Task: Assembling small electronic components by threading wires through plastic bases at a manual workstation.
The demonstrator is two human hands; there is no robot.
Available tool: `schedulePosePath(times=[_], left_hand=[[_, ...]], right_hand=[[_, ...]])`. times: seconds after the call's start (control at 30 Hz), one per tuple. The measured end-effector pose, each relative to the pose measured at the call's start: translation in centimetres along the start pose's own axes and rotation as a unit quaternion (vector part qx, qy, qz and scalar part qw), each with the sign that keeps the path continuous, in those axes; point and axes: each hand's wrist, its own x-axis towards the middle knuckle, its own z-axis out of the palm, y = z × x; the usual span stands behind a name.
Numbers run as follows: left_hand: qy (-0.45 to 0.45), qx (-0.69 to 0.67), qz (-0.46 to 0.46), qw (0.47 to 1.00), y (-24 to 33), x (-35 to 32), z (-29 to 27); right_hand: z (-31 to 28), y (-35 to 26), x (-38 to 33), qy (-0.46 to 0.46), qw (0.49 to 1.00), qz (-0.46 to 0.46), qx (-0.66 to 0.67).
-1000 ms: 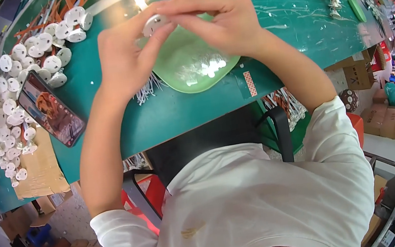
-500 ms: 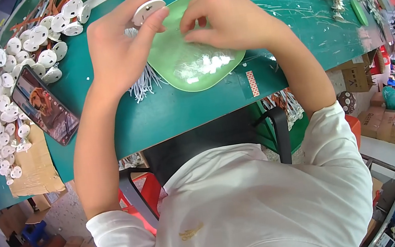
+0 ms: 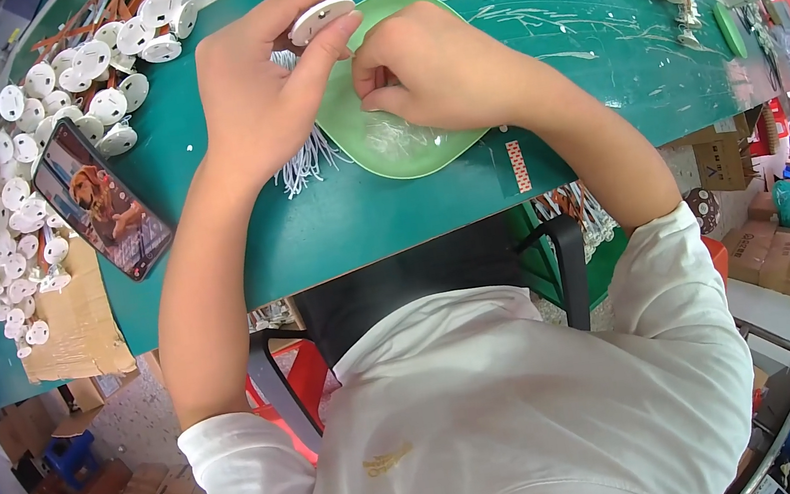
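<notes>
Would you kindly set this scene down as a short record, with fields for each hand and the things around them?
Left hand: holds a white disc between thumb and fingers
Right hand: over the tray, fingers curled; whether it grips anything is hidden
Tray: green, with small clear pieces
Beside tray, left: white strings, partly behind the left hand
Far left: phone, screen lit; many more discs; cardboard
Right of tray: patterned strip
Surface: green table

Left hand (image 3: 258, 94) is pinching a white slotted disc (image 3: 319, 22), right hand (image 3: 430, 65) is hanging curled over the green tray (image 3: 354, 133), smartphone (image 3: 103, 199) is glowing at left!
</notes>
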Motion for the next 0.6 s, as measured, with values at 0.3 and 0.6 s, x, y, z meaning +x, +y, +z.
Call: schedulePosePath(times=[0.3, 0.6], left_hand=[[0.001, -0.03, -0.02, 0.999, 0.0, 0.0, 0.1], [-0.011, -0.103, -0.069, 0.992, 0.6, -0.3, 0.1]], right_hand=[[-1.6, 0.5, -1.3, -0.048, 0.991, -0.08, 0.098], [-4.7, 2.0, -1.3, -0.044, 0.953, 0.037, 0.297]])
